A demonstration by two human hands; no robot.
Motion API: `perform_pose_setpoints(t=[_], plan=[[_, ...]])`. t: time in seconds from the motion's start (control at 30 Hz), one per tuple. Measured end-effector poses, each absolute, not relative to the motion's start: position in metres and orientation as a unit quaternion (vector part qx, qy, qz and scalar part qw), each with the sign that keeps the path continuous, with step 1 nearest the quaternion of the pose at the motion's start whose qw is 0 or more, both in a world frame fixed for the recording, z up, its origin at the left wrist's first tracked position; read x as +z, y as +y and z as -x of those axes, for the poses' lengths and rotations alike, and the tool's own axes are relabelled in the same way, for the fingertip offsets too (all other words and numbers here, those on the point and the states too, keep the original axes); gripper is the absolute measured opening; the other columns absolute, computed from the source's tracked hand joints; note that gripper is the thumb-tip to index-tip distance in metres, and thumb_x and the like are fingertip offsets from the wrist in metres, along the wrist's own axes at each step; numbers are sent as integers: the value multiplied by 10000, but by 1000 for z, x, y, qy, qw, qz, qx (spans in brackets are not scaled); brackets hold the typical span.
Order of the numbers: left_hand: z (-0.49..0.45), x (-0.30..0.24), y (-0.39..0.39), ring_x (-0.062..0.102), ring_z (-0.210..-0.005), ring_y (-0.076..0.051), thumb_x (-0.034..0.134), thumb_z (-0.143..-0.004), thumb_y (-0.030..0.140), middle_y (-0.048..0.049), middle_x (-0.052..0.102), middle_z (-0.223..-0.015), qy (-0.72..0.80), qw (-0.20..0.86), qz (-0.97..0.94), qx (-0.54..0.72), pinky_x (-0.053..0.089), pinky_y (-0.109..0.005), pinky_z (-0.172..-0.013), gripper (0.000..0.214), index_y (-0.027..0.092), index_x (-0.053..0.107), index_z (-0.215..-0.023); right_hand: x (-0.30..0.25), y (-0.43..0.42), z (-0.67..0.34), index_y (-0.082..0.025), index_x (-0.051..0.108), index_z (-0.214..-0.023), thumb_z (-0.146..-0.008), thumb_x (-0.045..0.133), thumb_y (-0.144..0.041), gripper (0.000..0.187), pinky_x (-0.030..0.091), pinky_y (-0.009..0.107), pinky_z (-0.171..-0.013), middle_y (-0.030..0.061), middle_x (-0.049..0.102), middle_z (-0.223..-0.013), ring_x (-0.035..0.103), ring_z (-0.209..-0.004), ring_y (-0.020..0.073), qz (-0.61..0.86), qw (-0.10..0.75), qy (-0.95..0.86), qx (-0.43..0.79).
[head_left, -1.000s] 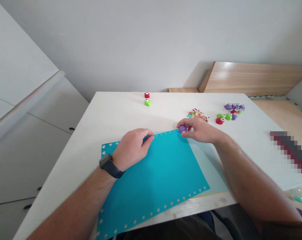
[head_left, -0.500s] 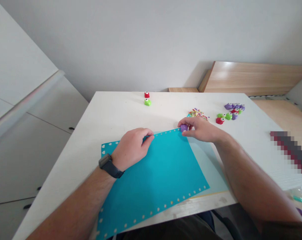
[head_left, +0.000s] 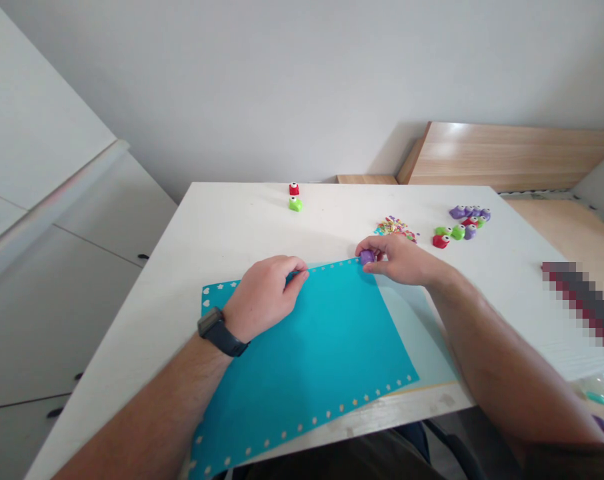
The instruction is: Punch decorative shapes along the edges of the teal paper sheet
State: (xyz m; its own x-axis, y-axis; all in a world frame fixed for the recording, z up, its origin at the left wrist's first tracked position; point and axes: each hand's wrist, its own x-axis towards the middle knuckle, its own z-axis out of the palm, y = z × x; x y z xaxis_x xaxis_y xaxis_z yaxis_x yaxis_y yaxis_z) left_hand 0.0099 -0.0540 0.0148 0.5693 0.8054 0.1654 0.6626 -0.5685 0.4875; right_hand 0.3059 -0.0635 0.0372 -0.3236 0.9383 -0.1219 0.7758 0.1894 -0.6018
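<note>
A blue sheet of paper (head_left: 322,347) lies on the white table, with small shapes punched out along its edges. My left hand (head_left: 269,293) is closed on the far edge of the paper, thumb and forefinger pinching it. At the paper's far right corner, my right hand (head_left: 395,259) grips a purple craft punch (head_left: 367,257). The punch sits over the edge there, and the fingers wrap round its sides. Just beyond the right hand is a heap of small coloured paper cut-outs (head_left: 396,227), partly hidden by that hand.
Several purple, green and red craft punches (head_left: 458,232) stand grouped at the table's right. A red punch (head_left: 294,189) and a green punch (head_left: 295,204) stand near the back edge. A pixelated dark object (head_left: 582,300) lies at the right. White cabinets (head_left: 72,267) flank the left.
Both hands keep their places and grips. The near edge of the blue paper has shifted very slightly; little else differs.
</note>
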Motion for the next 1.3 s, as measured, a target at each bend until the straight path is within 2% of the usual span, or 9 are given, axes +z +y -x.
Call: perform_pose_setpoints(t=[1.3], plan=[[-10,13,-53,672,-930,-230,484,-991,328,-51,745,-1006,423,198,-866,178,478,-354,-832,246,216,702,-1005,31,-63,-304,-214,714,-993,-826,678,-248,175,403,261,-735,-3,685,-876,600,-795,143,565,150,-767,263]])
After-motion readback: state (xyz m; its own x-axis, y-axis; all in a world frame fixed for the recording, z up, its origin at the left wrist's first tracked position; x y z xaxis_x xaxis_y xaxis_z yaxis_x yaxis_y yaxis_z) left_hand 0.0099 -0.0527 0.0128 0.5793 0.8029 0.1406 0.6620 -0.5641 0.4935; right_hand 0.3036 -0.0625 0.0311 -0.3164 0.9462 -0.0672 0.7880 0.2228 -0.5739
